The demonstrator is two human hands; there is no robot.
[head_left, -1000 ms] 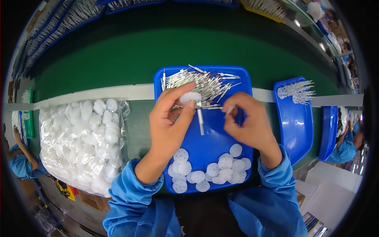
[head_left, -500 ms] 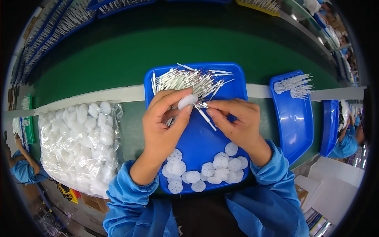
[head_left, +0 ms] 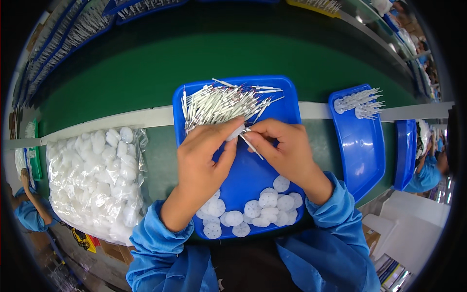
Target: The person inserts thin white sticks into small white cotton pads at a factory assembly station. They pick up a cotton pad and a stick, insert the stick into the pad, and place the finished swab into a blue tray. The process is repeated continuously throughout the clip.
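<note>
My left hand [head_left: 200, 152] pinches a round white plastic disc [head_left: 237, 133] between thumb and fingers, tilted on its edge. Close against it, my right hand [head_left: 288, 153] is closed on thin white rods [head_left: 253, 148] that stick out below its fingertips. One rod end meets the disc, though the fingers hide whether it sits in a hole. Both hands hover over a blue tray [head_left: 248, 177]. A heap of white rods with dark reddish tips [head_left: 221, 103] fills the tray's far end. Several loose discs with small holes [head_left: 268, 210] lie at its near end.
A clear bag packed with white discs [head_left: 95, 180] lies on the left. Right of my tray, a second blue tray [head_left: 362, 153] bears discs studded with upright rods [head_left: 359, 103]. Co-workers' blue sleeves show at the far left [head_left: 31, 211] and far right [head_left: 422, 176].
My hands have drawn closer together, and the right fingertips now press near the disc. The disc has turned more edge-on, with my left fingers covering more of it.
</note>
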